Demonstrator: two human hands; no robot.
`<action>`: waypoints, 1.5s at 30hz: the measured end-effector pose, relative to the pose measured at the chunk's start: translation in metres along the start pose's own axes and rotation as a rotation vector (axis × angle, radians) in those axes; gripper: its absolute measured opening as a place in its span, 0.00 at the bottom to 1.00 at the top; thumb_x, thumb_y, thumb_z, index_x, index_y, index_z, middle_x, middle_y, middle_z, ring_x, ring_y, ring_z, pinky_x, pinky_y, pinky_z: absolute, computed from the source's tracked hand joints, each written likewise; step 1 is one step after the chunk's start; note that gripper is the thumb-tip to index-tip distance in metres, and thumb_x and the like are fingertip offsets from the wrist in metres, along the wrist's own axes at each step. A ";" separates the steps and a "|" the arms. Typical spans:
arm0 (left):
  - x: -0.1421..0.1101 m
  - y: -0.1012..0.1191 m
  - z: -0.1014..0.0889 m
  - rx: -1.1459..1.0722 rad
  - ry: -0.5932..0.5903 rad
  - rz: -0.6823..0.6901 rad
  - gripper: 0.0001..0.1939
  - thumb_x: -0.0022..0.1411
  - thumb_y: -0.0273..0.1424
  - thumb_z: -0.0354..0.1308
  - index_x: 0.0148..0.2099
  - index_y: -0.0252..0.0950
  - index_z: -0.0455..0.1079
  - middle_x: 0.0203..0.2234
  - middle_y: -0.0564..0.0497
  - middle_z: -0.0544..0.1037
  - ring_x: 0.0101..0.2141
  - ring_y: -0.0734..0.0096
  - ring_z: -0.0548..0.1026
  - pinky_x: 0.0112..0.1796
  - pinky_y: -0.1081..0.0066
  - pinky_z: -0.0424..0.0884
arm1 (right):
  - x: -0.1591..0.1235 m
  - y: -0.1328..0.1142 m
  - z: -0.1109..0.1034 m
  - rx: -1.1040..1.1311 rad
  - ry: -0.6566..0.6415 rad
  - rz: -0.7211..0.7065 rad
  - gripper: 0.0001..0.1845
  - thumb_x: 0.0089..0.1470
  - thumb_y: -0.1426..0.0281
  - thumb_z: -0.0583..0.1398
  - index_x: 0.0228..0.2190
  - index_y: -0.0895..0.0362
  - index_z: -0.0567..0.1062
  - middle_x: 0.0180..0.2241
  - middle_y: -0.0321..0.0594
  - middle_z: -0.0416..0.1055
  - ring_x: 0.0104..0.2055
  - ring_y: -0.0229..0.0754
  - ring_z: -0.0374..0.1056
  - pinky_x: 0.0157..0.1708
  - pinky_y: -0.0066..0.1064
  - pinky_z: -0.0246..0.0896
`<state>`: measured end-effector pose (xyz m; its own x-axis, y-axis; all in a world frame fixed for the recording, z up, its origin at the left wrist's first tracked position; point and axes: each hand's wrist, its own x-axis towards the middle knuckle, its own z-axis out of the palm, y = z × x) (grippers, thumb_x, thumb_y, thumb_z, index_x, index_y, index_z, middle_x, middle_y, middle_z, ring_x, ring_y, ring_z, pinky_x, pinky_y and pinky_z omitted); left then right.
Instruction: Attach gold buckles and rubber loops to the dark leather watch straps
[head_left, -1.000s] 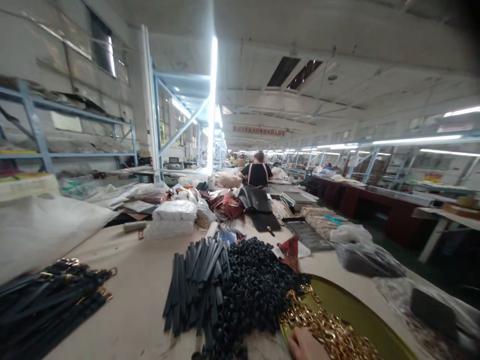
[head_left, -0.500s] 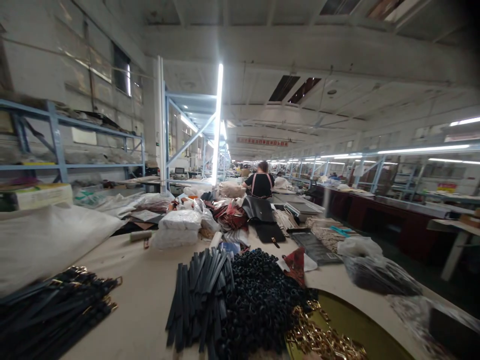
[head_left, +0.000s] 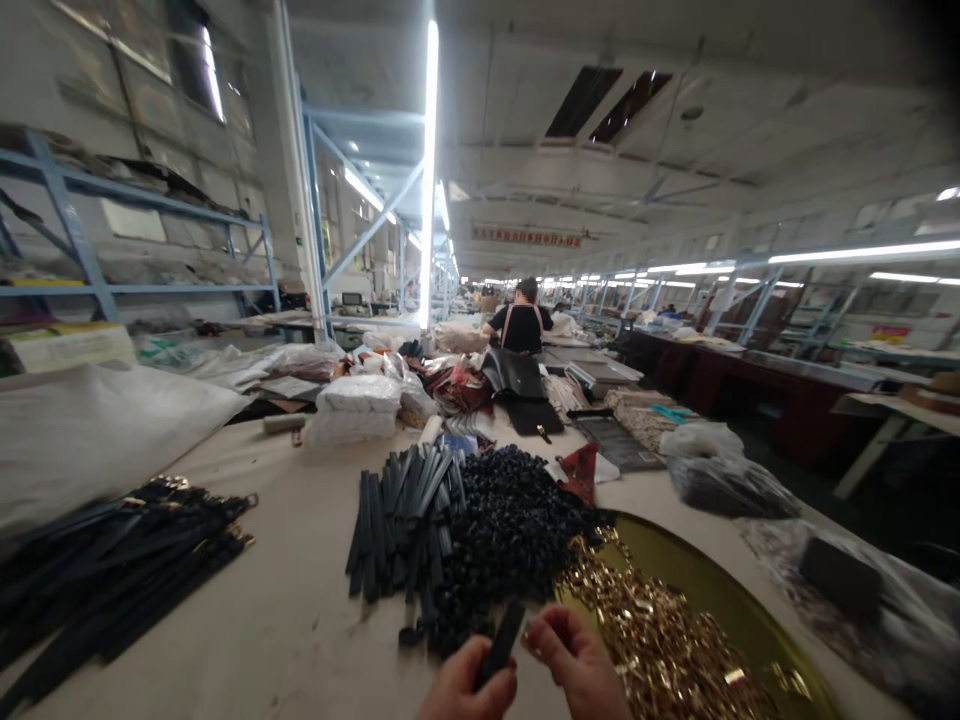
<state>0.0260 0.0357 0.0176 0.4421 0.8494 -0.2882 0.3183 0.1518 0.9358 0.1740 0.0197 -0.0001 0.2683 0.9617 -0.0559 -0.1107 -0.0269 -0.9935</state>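
The left hand pinched a black strap by its lower end, low over the surface! Just beside it, the right hand had its fingertips bunched together, on what, too blurred to tell! Ahead lay heaped black loops; rightward, gold metal pieces filled part of a round tray

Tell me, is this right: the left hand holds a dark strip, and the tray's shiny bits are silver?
Not quite: the shiny bits on the tray are gold, as the head view shows. The left hand does hold a dark strip.
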 end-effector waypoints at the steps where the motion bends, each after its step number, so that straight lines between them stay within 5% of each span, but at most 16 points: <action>1: 0.001 -0.002 0.005 -0.103 0.034 -0.010 0.20 0.50 0.49 0.54 0.32 0.36 0.60 0.13 0.62 0.57 0.13 0.80 0.56 0.15 0.77 0.52 | -0.008 -0.001 0.009 0.041 -0.007 0.035 0.18 0.37 0.55 0.63 0.22 0.55 0.66 0.19 0.32 0.64 0.21 0.34 0.57 0.24 0.27 0.53; 6: -0.008 -0.011 0.016 -0.357 0.043 0.003 0.21 0.48 0.48 0.56 0.29 0.34 0.58 0.11 0.63 0.55 0.13 0.83 0.53 0.15 0.78 0.49 | -0.033 0.013 0.037 0.284 0.160 0.122 0.16 0.39 0.59 0.63 0.25 0.55 0.65 0.23 0.31 0.65 0.24 0.33 0.59 0.27 0.27 0.56; 10: -0.013 -0.016 0.010 -0.430 0.018 -0.011 0.18 0.51 0.44 0.55 0.32 0.33 0.59 0.12 0.62 0.57 0.14 0.83 0.53 0.16 0.79 0.50 | -0.043 0.024 0.034 0.109 0.183 0.044 0.13 0.43 0.60 0.61 0.25 0.55 0.66 0.26 0.34 0.67 0.27 0.35 0.62 0.31 0.30 0.58; 14: -0.013 -0.015 0.000 -0.363 -0.069 -0.043 0.14 0.51 0.39 0.54 0.32 0.33 0.59 0.11 0.63 0.55 0.13 0.83 0.52 0.15 0.80 0.50 | -0.045 0.016 0.016 -0.270 0.011 -0.193 0.07 0.46 0.66 0.60 0.23 0.56 0.71 0.39 0.43 0.69 0.41 0.42 0.64 0.42 0.34 0.57; 18: -0.012 -0.010 -0.009 -0.099 -0.229 -0.077 0.12 0.51 0.38 0.53 0.33 0.34 0.61 0.11 0.63 0.55 0.12 0.82 0.53 0.13 0.80 0.50 | -0.042 0.007 0.002 -0.381 -0.236 -0.236 0.06 0.47 0.67 0.59 0.22 0.56 0.71 0.31 0.40 0.70 0.35 0.40 0.65 0.35 0.31 0.59; 23: -0.016 -0.009 -0.014 -0.041 -0.307 -0.004 0.16 0.56 0.44 0.46 0.32 0.35 0.59 0.12 0.62 0.56 0.13 0.82 0.53 0.14 0.79 0.49 | -0.038 0.014 0.002 -0.081 -0.146 -0.009 0.12 0.41 0.65 0.63 0.31 0.56 0.71 0.23 0.32 0.67 0.24 0.33 0.62 0.24 0.25 0.58; 26: -0.020 -0.015 -0.015 -0.029 -0.253 -0.006 0.16 0.60 0.42 0.39 0.35 0.35 0.59 0.11 0.62 0.54 0.13 0.80 0.51 0.15 0.78 0.48 | -0.035 0.019 0.006 0.230 0.035 0.180 0.15 0.38 0.63 0.65 0.30 0.56 0.73 0.20 0.30 0.65 0.21 0.30 0.60 0.23 0.23 0.60; 30: -0.024 -0.022 -0.015 0.286 -0.166 0.102 0.14 0.60 0.37 0.42 0.31 0.35 0.63 0.19 0.56 0.64 0.22 0.76 0.62 0.24 0.77 0.55 | -0.034 0.022 0.016 0.621 0.233 0.402 0.19 0.29 0.67 0.70 0.27 0.55 0.72 0.23 0.29 0.68 0.22 0.28 0.62 0.22 0.20 0.62; 36: -0.026 -0.019 -0.016 0.518 -0.173 0.121 0.14 0.60 0.36 0.41 0.30 0.36 0.65 0.23 0.54 0.69 0.26 0.73 0.65 0.27 0.75 0.55 | -0.041 0.031 0.019 0.717 0.172 0.471 0.14 0.34 0.69 0.68 0.27 0.55 0.72 0.22 0.28 0.67 0.18 0.26 0.57 0.14 0.17 0.52; 45: -0.028 -0.029 -0.019 0.529 -0.173 0.109 0.15 0.60 0.35 0.41 0.31 0.36 0.66 0.23 0.54 0.70 0.26 0.73 0.66 0.26 0.75 0.55 | -0.048 0.032 0.025 0.901 0.152 0.542 0.14 0.32 0.74 0.69 0.25 0.59 0.72 0.19 0.26 0.63 0.15 0.22 0.51 0.10 0.13 0.48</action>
<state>-0.0117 0.0168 0.0021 0.6128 0.7441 -0.2661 0.6199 -0.2438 0.7459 0.1341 -0.0201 -0.0265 0.0808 0.8359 -0.5429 -0.9027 -0.1696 -0.3955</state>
